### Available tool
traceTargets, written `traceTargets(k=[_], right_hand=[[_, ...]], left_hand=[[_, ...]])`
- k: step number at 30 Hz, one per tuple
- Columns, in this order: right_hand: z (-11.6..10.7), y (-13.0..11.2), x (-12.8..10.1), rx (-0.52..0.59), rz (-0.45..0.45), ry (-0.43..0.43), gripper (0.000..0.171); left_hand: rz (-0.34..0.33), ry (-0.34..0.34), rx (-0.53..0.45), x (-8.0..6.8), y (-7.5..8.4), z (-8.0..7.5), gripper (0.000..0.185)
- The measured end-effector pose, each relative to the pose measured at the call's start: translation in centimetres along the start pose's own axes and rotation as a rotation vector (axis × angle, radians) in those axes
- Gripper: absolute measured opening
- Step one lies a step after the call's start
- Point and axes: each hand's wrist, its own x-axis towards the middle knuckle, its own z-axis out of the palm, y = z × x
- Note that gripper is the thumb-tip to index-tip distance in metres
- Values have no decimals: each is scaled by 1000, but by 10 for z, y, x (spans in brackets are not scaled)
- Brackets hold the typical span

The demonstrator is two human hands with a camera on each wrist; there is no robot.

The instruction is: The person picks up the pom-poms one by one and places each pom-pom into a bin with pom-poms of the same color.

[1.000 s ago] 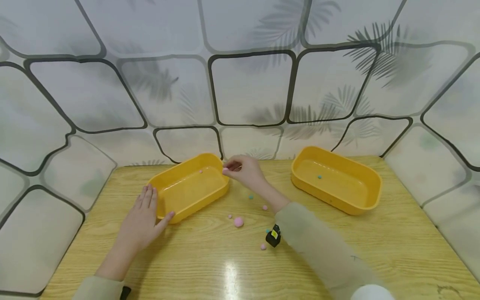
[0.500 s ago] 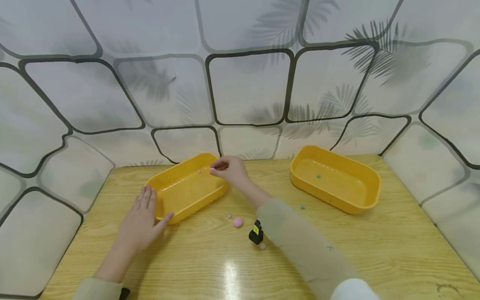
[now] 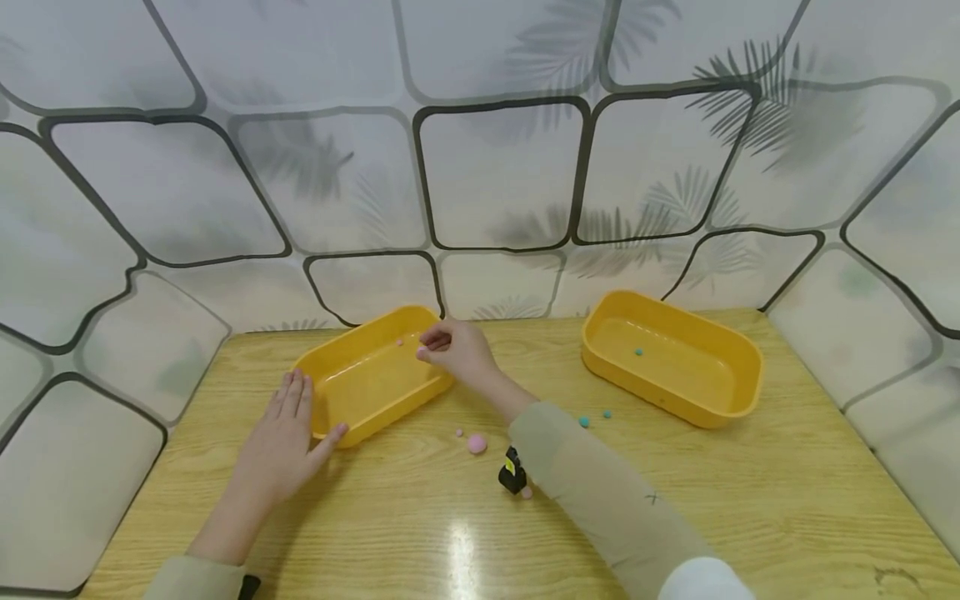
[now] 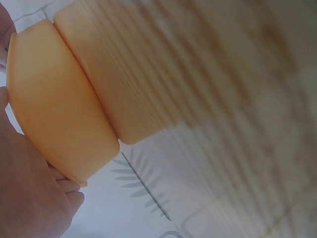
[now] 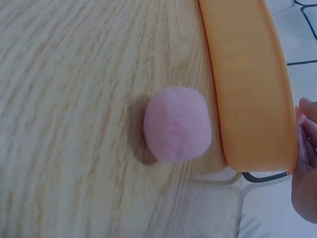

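My left hand (image 3: 273,442) rests against the left end of the left yellow tray (image 3: 390,407), fingers straight at its rim and thumb at the near side. Over the right end of this tray, my right hand (image 3: 461,354) pinches a small pink pompom (image 3: 422,352) between thumb and fingertips. The right wrist view also shows a bit of pink pompom (image 5: 298,114) at those fingertips. Another tiny pink pompom (image 3: 399,342) lies inside the tray. On the table in front sits a larger pink pompom (image 3: 477,443), with a tiny pink one (image 3: 459,432) beside it.
A second yellow tray (image 3: 637,385) stands at the right with a teal pompom (image 3: 638,352) in it. Two teal pompoms, one larger (image 3: 583,422), lie beyond my right sleeve. A pink pompom (image 3: 527,493) shows beside the black wrist camera (image 3: 513,472). A patterned wall backs the table.
My right hand has moved left from the tray's right rim to over its inside, still pinching the pink pompom. The forearm's shift uncovers two teal pompoms and covers others. My left hand stays put.
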Motion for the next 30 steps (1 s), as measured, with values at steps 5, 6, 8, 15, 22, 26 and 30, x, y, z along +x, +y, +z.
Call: traceTargets(k=[5, 6, 8, 15, 22, 26, 30], right_hand=[[-1, 0, 1, 24, -14, -1, 26], [-1, 0, 1, 30, -16, 0, 26], [-1, 1, 2, 41, -13, 5, 26], [-4, 3, 5, 128, 63, 31, 25], [-23, 6, 2, 178, 80, 43, 23], [-39, 9, -3, 175, 57, 41, 24], [-55, 13, -11, 153, 73, 32, 24]], left_hand=[[4, 12, 8, -1, 0, -1, 97], [4, 11, 8, -1, 1, -1, 97], [3, 11, 9, -1, 0, -1, 97], [-6, -3, 7, -1, 1, -2, 99], [-8, -7, 6, 0, -1, 0, 99], [-9, -6, 4, 1, -1, 1, 99], [-6, -3, -2, 1, -1, 1, 99]])
